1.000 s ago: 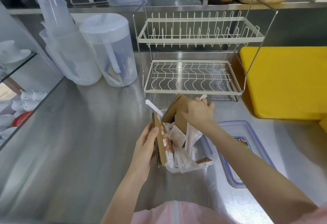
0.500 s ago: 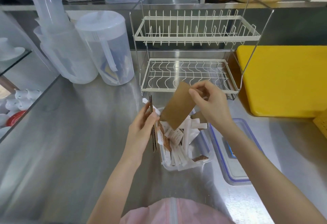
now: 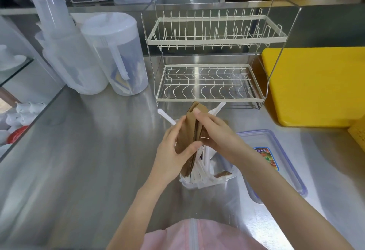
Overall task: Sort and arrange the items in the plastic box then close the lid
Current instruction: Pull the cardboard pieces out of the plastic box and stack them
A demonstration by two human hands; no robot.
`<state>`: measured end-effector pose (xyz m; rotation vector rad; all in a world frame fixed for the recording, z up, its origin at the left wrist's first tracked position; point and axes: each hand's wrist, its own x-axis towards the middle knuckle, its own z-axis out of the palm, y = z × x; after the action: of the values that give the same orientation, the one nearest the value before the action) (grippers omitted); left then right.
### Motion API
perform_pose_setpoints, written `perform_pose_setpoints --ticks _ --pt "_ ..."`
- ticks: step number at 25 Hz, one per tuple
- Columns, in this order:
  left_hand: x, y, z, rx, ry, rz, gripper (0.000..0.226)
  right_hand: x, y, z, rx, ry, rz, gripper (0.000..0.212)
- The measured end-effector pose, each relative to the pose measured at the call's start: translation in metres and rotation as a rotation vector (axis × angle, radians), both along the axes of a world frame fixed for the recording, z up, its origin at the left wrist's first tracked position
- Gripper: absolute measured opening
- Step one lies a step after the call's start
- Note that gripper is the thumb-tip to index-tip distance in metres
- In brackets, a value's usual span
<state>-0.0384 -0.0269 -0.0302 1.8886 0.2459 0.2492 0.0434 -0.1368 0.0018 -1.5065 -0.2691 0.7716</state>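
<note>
Plastic box [image 3: 227, 179], packed with white wrapped straws [image 3: 199, 172], sits on the steel counter [image 3: 88, 151] in front of a 2-tier wire rack [image 3: 209, 83]. Both hands hold a stack of brown cardboard sleeves [image 3: 192, 129] upright above it, the left hand [image 3: 173, 151] gripping one side and the right hand [image 3: 215, 133] pinching the other. Its lid [image 3: 280, 162] lies just beside the box.

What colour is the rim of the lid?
Blue-violet; the lid shows in the head view.

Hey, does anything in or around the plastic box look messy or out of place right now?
Yes. White wrapped straws poke out over the far rim of the box at slants instead of lying flat, so the lid, flat on the counter to its right, would not shut yet. Both hands hold the cardboard stack.
</note>
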Motion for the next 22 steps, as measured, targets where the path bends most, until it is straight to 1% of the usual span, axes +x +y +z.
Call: perform_pose_setpoints --ticks 2,3,5,7,8,9,10,11,12,13,16,19,22 --pt "0.000 0.000 0.000 -0.030 -0.004 0.010 0.053 0.001 -0.004 0.001 -0.007 -0.048 0.071 0.041" --pt "0.000 0.001 0.000 -0.052 -0.012 0.022 0.050 0.004 -0.008 0.004 0.000 -0.069 0.059 0.039" --pt "0.000 0.002 0.001 -0.112 -0.032 0.044 0.045 0.018 -0.018 0.004 -0.045 -0.165 -0.104 0.035" --pt "0.001 0.001 0.001 -0.169 -0.048 0.069 0.044 0.037 -0.032 -0.006 -0.226 -0.348 -0.305 0.024" --pt "0.000 0.000 -0.001 -0.188 -0.047 0.078 0.042 0.045 -0.038 -0.015 -0.365 -0.430 -0.356 0.016" --pt "0.001 -0.001 -0.003 -0.200 -0.038 0.079 0.039 0.050 -0.042 -0.025 -0.510 -0.477 -0.356 0.012" --pt "0.001 -0.003 -0.004 -0.209 -0.024 0.075 0.037 0.053 -0.045 -0.035 -0.620 -0.477 -0.321 0.023" --pt "0.001 -0.005 -0.006 -0.214 -0.010 0.070 0.035 0.056 -0.046 -0.045 -0.679 -0.436 -0.277 0.035" --pt "0.002 -0.006 -0.007 -0.214 -0.003 0.065 0.035 0.057 -0.046 -0.052 -0.701 -0.397 -0.243 0.042" --pt "0.002 -0.007 -0.007 -0.210 -0.004 0.063 0.035 0.057 -0.045 -0.057 -0.711 -0.394 -0.219 0.044" --pt "0.004 -0.009 -0.006 -0.190 0.010 0.068 0.036 0.059 -0.044 -0.063 -0.733 -0.495 -0.214 0.032" --pt "0.004 -0.006 -0.006 -0.204 0.017 0.090 0.032 0.054 -0.047 -0.056 -0.706 -0.607 -0.292 0.028" --pt "0.006 -0.004 -0.009 -0.280 0.012 0.089 0.029 0.053 -0.056 -0.035 -0.569 -0.771 -0.439 0.026"
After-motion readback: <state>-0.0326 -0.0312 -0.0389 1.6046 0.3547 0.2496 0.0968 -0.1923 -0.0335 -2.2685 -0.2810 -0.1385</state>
